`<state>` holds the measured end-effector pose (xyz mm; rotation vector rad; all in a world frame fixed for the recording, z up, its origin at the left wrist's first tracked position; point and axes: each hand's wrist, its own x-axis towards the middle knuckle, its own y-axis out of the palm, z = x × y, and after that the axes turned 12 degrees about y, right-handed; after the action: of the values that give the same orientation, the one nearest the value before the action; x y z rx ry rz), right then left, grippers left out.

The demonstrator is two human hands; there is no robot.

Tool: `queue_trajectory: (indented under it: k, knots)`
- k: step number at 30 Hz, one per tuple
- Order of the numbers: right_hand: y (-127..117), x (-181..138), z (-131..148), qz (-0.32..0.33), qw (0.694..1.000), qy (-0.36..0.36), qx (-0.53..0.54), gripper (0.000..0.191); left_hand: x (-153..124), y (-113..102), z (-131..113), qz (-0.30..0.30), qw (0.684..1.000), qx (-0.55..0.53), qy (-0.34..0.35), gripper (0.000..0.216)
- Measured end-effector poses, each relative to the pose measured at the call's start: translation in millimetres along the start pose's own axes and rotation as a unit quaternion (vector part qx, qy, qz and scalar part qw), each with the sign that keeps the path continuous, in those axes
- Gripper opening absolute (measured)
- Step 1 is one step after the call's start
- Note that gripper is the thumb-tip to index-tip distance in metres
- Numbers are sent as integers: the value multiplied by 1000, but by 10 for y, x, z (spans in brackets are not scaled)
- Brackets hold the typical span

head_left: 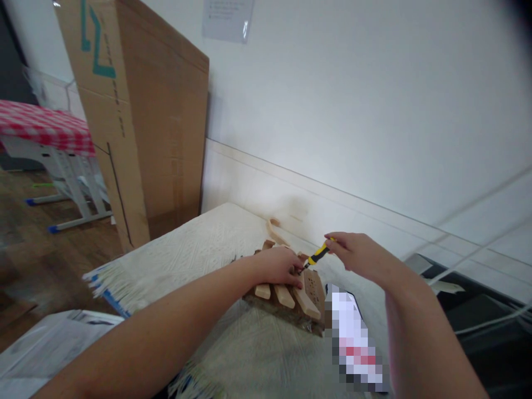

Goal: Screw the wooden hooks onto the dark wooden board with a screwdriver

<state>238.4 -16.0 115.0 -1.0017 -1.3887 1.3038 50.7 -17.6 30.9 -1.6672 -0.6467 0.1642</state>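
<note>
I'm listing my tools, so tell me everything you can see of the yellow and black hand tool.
The yellow and black tool looks like a slim screwdriver: a handle, apparently plastic, with a narrow dark shaft. The right hand grips its upper end. It slants down toward the fingertips of the left hand, over the wooden slats. Its tip is too small to show its shape or exactly what it touches.

The bare left arm (178, 310) and bare right arm (419, 305) get thinner toward the bare left hand (279, 266) and right hand (351, 249).
</note>
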Motion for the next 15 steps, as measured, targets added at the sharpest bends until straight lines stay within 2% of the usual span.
queue_trajectory:
  k: [3,7,9,13,15]
  knots:
    - [33,60,36,-26,998,43,-45,55,-3,10,6,-7,1000,-4,-3,29]
    - [83,52,90,-49,998,-28,25,43,0,11,7,-3,1000,-7,-3,29]
    - [81,13,77,-38,996,-48,57,41,2,8,3,-4,1000,-7,-3,29]
    - [19,-36,43,51,996,-23,65,41,1,6,-6,-4,1000,-5,-6,28]
    - [-3,-21,63,41,999,11,29,46,0,8,-10,-2,1000,-9,-11,27]
